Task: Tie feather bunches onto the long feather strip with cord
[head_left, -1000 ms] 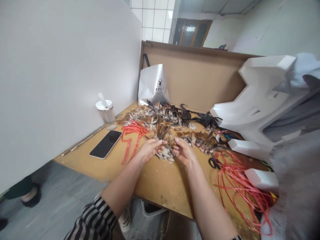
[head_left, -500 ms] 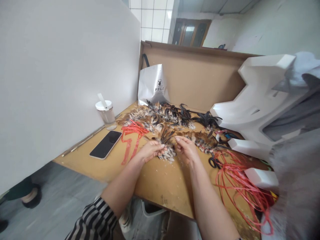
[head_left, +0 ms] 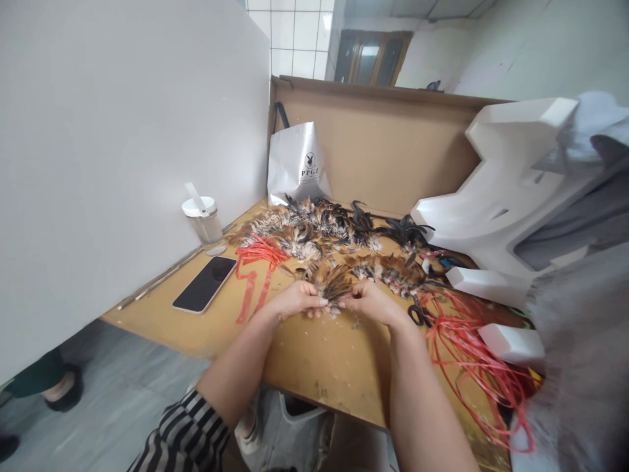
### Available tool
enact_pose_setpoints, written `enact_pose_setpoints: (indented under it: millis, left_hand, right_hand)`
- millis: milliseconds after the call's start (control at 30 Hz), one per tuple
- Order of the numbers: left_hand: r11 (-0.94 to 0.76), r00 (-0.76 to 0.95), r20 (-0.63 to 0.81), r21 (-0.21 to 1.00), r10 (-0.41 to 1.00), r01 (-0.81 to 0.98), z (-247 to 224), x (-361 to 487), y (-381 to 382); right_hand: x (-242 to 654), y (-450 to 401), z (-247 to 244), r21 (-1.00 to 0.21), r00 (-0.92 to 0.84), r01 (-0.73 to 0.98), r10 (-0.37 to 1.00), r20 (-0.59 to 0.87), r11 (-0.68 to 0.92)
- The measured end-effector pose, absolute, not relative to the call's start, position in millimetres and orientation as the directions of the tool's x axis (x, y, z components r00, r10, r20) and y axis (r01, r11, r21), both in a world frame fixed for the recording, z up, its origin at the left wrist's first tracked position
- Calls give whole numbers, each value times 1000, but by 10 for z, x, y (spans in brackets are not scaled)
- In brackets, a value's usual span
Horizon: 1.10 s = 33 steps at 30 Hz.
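Both hands (head_left: 297, 298) pinch a feather bundle (head_left: 330, 278) in near-closed fingers (head_left: 317, 302), its base partly hidden.

The bunch of feathers (head_left: 330, 278) in front of you looks rough and ruffled. The phone screen (head_left: 205, 284) is smooth and glossy. The silver bag (head_left: 292, 160) is shiny. The red strips (head_left: 474, 344) look like thin plastic. Your striped sleeve (head_left: 189, 429) is matt cloth.

Grey floor (head_left: 142, 387), brown panel (head_left: 393, 144), white-tiled wall (head_left: 295, 31) and greenish wall (head_left: 550, 56) beyond.
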<state>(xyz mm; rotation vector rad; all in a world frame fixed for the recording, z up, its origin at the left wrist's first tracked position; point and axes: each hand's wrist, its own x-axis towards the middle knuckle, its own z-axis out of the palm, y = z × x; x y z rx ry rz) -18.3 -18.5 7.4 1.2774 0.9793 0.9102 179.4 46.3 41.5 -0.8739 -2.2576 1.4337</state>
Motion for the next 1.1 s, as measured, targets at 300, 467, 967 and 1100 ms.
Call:
enact_pose_setpoints:
  millis: [300, 467, 967, 1100]
  left_hand:
    - [103, 220, -60, 976, 974, -191, 56, -174, -150]
    - [82, 10, -87, 884, 996, -460, 5, -196, -71]
    - [161, 105, -127, 867, 986, -472, 70, -101, -136]
    - [162, 106, -127, 874, 986, -459, 65, -99, -134]
  right_hand:
    - [1725, 435, 368, -955, -755, 262, 646, -110, 143]
    - [1604, 419, 353, -976, -576, -77, 808, -124, -204]
    - [1270, 315, 201, -950, -434, -223, 895, -103, -217]
    - [1248, 310, 188, -957, -403, -222, 911, -82, -185]
